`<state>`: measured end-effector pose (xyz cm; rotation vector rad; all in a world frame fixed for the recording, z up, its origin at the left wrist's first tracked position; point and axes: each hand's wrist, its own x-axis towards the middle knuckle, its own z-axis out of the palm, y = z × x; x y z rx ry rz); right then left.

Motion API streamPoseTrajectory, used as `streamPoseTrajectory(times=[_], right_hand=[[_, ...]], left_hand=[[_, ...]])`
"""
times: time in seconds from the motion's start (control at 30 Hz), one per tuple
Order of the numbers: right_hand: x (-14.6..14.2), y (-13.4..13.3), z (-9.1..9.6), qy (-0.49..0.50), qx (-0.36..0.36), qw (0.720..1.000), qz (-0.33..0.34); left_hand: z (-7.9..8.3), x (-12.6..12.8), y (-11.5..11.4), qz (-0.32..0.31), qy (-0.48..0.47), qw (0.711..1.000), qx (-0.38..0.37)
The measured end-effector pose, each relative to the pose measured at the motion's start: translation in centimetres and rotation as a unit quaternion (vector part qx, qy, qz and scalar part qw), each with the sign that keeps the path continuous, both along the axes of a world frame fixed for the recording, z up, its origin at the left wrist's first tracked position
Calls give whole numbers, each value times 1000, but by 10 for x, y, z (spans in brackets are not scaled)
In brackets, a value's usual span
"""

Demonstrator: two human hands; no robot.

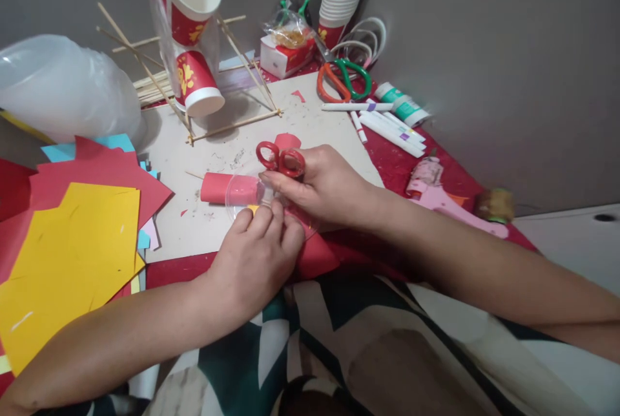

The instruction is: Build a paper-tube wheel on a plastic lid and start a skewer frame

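My right hand (334,187) is closed around a pair of small scissors with red handles (292,163); the handle loops stick up past the thumb, and the blades are hidden. My left hand (259,258) has its fingers curled at the near edge of a round clear plastic piece (234,191), just below the right thumb. Red paper pieces (213,188) spread out from around the plastic to the left, top and lower right. A bit of yellow paper (252,208) shows beside the left fingers. How the paper and plastic are joined is hidden by my hands.
Behind stands a frame of thin sticks (237,124) with red and white paper cups (196,83). Yellow sheets (72,261) and red sheets (106,170) lie left. At right are orange-and-green scissors (334,82), white markers (392,132) and a pink glue gun (445,206).
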<state>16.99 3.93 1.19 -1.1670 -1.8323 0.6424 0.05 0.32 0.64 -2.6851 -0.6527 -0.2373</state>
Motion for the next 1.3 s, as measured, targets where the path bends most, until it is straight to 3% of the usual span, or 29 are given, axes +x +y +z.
streamPoseTrajectory(times=[0.07, 0.13, 0.2, 0.23, 0.3, 0.37, 0.47, 0.67, 0.83, 1.03, 1.17, 1.3], right_hand=[[-1, 0, 3, 6, -20, 1000, 15], [-1, 1, 5, 0, -39, 999, 21], [0, 0, 7, -19, -49, 998, 21], [1, 0, 7, -30, -49, 998, 24], [3, 1, 9, -50, -45, 997, 40], [5, 2, 10, -70, -43, 994, 67], [7, 5, 11, -96, -41, 988, 110], [9, 12, 9, -114, -12, 984, 134], [20, 6, 12, -100, -50, 982, 153], [38, -6, 1, -234, 61, 968, 60], [34, -9, -13, -271, 68, 957, 81], [31, -8, -11, -247, 34, 966, 69]], left_hand=[[6, -3, 4, -1, -15, 999, -30], [18, -9, 13, -10, -39, 993, -115], [33, -18, 24, -26, -95, 967, -237], [40, -23, 30, -11, -159, 952, -263], [50, -30, 42, 10, -282, 930, -237], [54, -33, 52, -18, -344, 920, -187], [50, -28, 64, -93, -301, 931, -184], [50, -9, 76, -86, -205, 968, -116], [53, -2, 79, -121, -221, 956, -149], [53, -1, 84, -97, -259, 932, -234], [50, 2, 85, -67, -297, 927, -221], [48, 7, 80, -30, -316, 928, -192]])
